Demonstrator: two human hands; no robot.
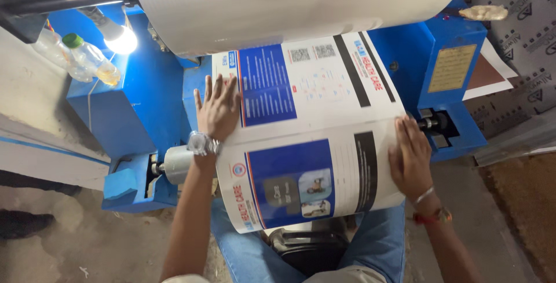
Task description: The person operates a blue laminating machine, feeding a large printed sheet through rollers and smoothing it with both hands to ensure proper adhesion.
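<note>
Two rolls dominate the view. The large plain film roll (pixel 289 5), pale and glossy, spans the top of the blue machine frame (pixel 139 115). Below it, the printed film web (pixel 307 138), white with blue panels and black bands, runs down from under the large roll and curves over a lower roller toward the seated person's knees. At the left, the roller's metal shaft end (pixel 175 164) sits in the frame's bracket.

The left hand (pixel 217 109) lies flat, fingers spread and unclenched, on the web's left edge, pressing the upper printed panel; a metal wristwatch (pixel 202 143) circles that wrist. The right hand (pixel 410 158) rests open, palm down, on the web's right edge, lower on the curve. The web thus lies beneath and between both palms; neither hand grasps it.

Smaller items: a lit bulb (pixel 120 39) and a clear bottle with green cap (pixel 90 57) at upper left.
</note>
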